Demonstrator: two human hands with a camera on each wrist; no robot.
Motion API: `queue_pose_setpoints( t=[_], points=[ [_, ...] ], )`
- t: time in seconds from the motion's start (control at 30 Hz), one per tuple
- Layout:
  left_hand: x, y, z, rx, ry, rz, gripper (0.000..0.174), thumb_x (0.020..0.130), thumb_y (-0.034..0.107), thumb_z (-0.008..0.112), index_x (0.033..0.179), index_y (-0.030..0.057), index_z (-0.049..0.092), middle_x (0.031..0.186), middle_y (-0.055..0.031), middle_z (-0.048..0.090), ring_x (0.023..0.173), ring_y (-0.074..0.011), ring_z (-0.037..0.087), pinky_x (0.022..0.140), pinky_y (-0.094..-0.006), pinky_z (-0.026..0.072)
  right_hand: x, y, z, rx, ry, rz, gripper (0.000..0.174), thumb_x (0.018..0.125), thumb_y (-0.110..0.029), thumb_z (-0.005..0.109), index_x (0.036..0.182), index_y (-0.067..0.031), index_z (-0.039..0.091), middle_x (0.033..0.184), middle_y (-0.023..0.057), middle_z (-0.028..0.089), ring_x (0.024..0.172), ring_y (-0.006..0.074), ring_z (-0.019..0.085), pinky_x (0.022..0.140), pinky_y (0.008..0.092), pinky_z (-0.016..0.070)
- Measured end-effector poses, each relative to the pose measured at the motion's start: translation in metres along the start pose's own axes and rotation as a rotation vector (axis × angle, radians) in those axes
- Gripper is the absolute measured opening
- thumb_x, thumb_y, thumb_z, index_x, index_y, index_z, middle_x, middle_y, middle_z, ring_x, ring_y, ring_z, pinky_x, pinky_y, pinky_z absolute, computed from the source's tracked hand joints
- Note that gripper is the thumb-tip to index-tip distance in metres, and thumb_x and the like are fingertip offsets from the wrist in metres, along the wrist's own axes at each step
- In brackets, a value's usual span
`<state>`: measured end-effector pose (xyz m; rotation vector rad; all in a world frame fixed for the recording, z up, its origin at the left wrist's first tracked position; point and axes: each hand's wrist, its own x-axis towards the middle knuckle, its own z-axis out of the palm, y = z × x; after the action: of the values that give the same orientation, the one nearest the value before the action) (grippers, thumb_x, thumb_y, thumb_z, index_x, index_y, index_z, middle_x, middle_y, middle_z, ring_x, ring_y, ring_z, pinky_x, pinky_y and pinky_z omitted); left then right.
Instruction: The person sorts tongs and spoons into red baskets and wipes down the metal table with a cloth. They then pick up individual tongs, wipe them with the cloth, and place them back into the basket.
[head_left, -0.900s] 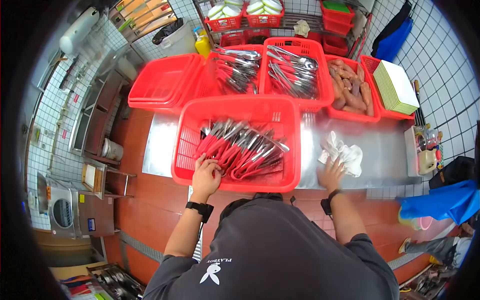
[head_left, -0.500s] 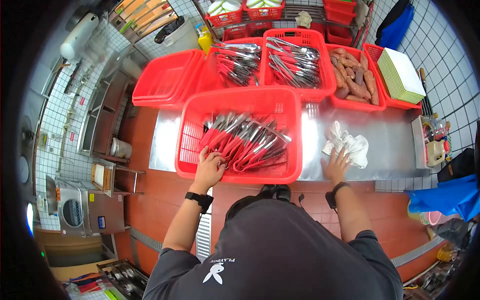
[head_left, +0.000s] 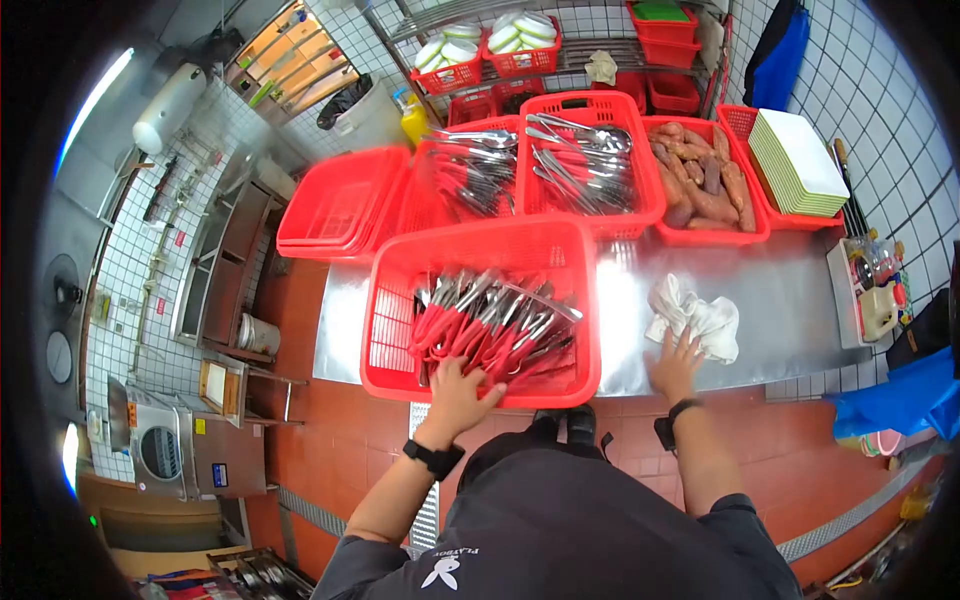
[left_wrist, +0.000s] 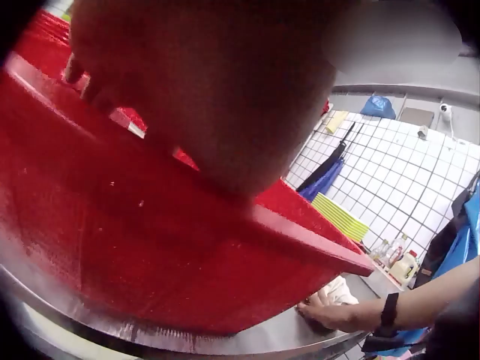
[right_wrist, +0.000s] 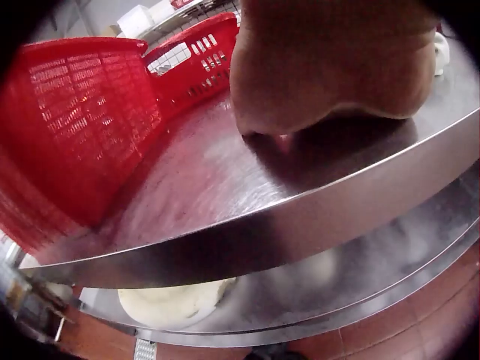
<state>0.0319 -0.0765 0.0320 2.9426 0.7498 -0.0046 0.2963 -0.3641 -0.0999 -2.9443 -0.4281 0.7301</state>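
Note:
My left hand (head_left: 458,402) reaches over the front rim of a red plastic basket (head_left: 378,330). Its fingertips touch the red handles of a pile of metal utensils (head_left: 500,312), and the thumb points out to the right. In the left wrist view the back of that hand hides most of the pile. On the steel table my right hand (head_left: 674,368) lies with fingers spread, their tips at the near edge of a crumpled white cloth (head_left: 712,328). The right wrist view shows this hand low over the metal top.
Behind stand stacked red trays (head_left: 345,205), two baskets of spoons and red-handled utensils (head_left: 585,165), a basket of sweet potatoes (head_left: 700,185) and stacked green-edged white trays (head_left: 795,165). A bin with bottles (head_left: 868,300) is at the table's right end (head_left: 790,290).
My left hand has shifted right along the basket's front, and its thumb has swung outward. The right hand stays by the cloth. The head view has tilted.

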Motion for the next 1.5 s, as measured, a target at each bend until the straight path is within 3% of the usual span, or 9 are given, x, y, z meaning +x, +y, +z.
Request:
queue_pose_setpoints(
  t=[0.07, 0.2, 0.37, 0.57, 0.83, 0.9, 1.07, 1.27, 1.5],
  points=[
    [-0.008, 0.009, 0.002, -0.259, -0.040, 0.136, 0.053, 0.086, 0.055, 0.061, 0.106, 0.0058, 0.070, 0.132, -0.0200, 0.054, 0.127, -0.0395, 0.044, 0.105, -0.0525, 0.0331, -0.003, -0.003, -0.006, -0.003, -0.030, 0.021, 0.084, 0.094, -0.063, 0.039, 0.159, -0.0200, 0.007, 0.163, 0.0173, -0.012, 0.149, 0.0415, -0.012, 0.116, 0.0616, -0.0053],
    [-0.002, 0.012, -0.014, -0.104, -0.146, 0.103, 0.046, 0.085, 0.047, 0.066, 0.102, 0.0046, 0.068, 0.126, -0.0139, 0.059, 0.123, -0.0344, 0.049, 0.101, -0.0502, 0.0377, -0.005, -0.007, -0.009, -0.016, -0.037, 0.039, 0.084, 0.094, -0.063, 0.040, 0.159, -0.0203, 0.009, 0.164, 0.0157, -0.012, 0.149, 0.0412, -0.011, 0.117, 0.0607, -0.0043],
    [0.034, -0.045, -0.029, -0.010, 0.018, 0.028, 0.043, 0.082, 0.036, 0.070, 0.109, 0.0033, 0.065, 0.120, -0.0181, 0.060, 0.118, -0.0350, 0.052, 0.097, -0.0492, 0.0421, -0.009, -0.014, -0.017, 0.002, -0.059, 0.065, 0.084, 0.094, -0.060, 0.044, 0.159, -0.0189, 0.010, 0.163, 0.0164, -0.012, 0.149, 0.0410, -0.011, 0.118, 0.0590, -0.0036],
    [0.160, -0.136, -0.093, -0.074, 0.196, 0.217, 0.042, 0.078, 0.023, 0.073, 0.113, 0.0031, 0.062, 0.111, -0.0222, 0.061, 0.107, -0.0408, 0.057, 0.091, -0.0488, 0.0476, -0.010, -0.031, -0.028, -0.001, -0.104, 0.134, 0.086, 0.093, -0.060, 0.046, 0.159, -0.0181, 0.009, 0.163, 0.0177, -0.012, 0.149, 0.0421, -0.011, 0.117, 0.0593, -0.0042],
    [0.384, -0.191, -0.074, 0.280, 0.080, 0.379, 0.077, 0.071, 0.023, 0.081, 0.139, 0.0142, 0.044, 0.134, -0.0138, 0.053, 0.126, -0.0325, 0.050, 0.101, -0.0484, 0.0432, 0.003, -0.036, 0.002, 0.077, 0.178, 0.179, 0.077, 0.087, -0.044, 0.060, 0.151, -0.0117, 0.032, 0.162, 0.0200, 0.008, 0.149, 0.0432, 0.002, 0.118, 0.0589, 0.0035],
    [0.431, -0.189, -0.055, 0.381, 0.021, 0.442, 0.087, 0.067, 0.025, 0.085, 0.142, 0.0160, 0.041, 0.139, -0.0117, 0.049, 0.130, -0.0299, 0.046, 0.102, -0.0496, 0.0416, 0.007, -0.043, 0.010, 0.107, 0.413, 0.188, 0.068, 0.082, -0.031, 0.063, 0.143, -0.0104, 0.043, 0.159, 0.0186, 0.022, 0.148, 0.0409, 0.013, 0.119, 0.0564, 0.0100],
    [0.511, -0.192, 0.003, 0.600, -0.112, 0.543, 0.123, 0.048, 0.037, 0.094, 0.151, 0.0194, 0.029, 0.152, -0.0127, 0.035, 0.142, -0.0296, 0.033, 0.112, -0.0540, 0.0316, 0.016, -0.033, 0.032, 0.091, 0.486, 0.222, 0.066, 0.080, -0.027, 0.061, 0.142, -0.0106, 0.045, 0.157, 0.0180, 0.026, 0.147, 0.0401, 0.017, 0.120, 0.0550, 0.0106],
    [0.530, -0.208, 0.036, 0.641, -0.122, 0.509, 0.141, 0.040, 0.053, 0.093, 0.154, 0.0158, 0.020, 0.151, -0.0181, 0.031, 0.143, -0.0358, 0.029, 0.113, -0.0554, 0.0293, 0.017, -0.026, 0.040, 0.076, 0.489, 0.211, 0.064, 0.080, -0.028, 0.057, 0.141, -0.0100, 0.046, 0.156, 0.0192, 0.028, 0.146, 0.0419, 0.019, 0.120, 0.0555, 0.0113],
    [0.514, -0.205, 0.043, 0.725, -0.108, 0.517, 0.115, 0.055, 0.045, 0.088, 0.149, 0.0105, 0.031, 0.136, -0.0155, 0.045, 0.134, -0.0327, 0.038, 0.109, -0.0514, 0.0317, 0.018, -0.021, 0.045, 0.062, 0.483, 0.204, 0.064, 0.081, -0.028, 0.055, 0.142, -0.0104, 0.045, 0.156, 0.0198, 0.028, 0.146, 0.0425, 0.018, 0.120, 0.0560, 0.0115]
  ],
)
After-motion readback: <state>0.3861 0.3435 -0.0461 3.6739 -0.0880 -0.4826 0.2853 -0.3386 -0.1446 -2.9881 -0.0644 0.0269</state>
